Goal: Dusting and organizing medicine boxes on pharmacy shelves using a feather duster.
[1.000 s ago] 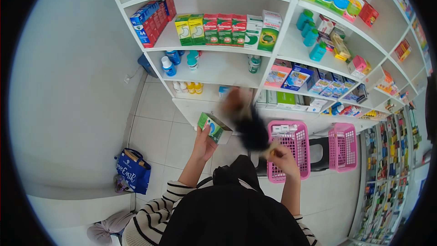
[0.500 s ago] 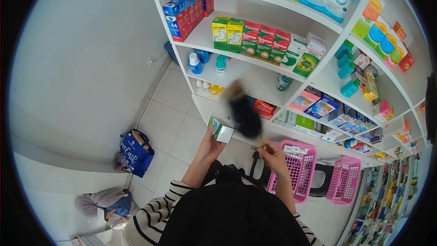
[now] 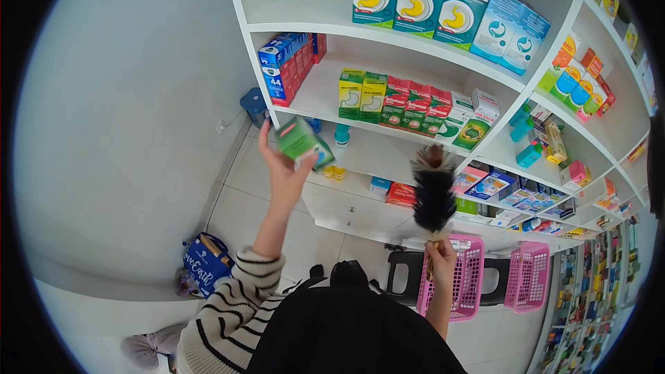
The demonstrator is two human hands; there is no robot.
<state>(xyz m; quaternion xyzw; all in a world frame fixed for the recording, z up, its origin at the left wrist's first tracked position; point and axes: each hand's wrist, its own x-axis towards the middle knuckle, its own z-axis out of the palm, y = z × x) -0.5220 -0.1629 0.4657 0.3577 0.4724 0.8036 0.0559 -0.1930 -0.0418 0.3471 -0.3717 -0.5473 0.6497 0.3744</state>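
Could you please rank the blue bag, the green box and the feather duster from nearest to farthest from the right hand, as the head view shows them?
1. Feather duster: held in the right hand.
2. Green box: up and to the left, in the left hand.
3. Blue bag: far left, on the floor.

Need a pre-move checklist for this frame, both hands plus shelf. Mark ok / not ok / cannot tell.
1. Left hand gripping the green box: ok.
2. Green box held level: not ok, it is tilted.
3. Green box clear of the shelf upright: cannot tell, they overlap in this single view.
4. Right hand on the handle of the feather duster: ok.
5. Feather duster clear of the shelves: cannot tell, same overlap.
6. Red-and-green boxes standing upright: ok.
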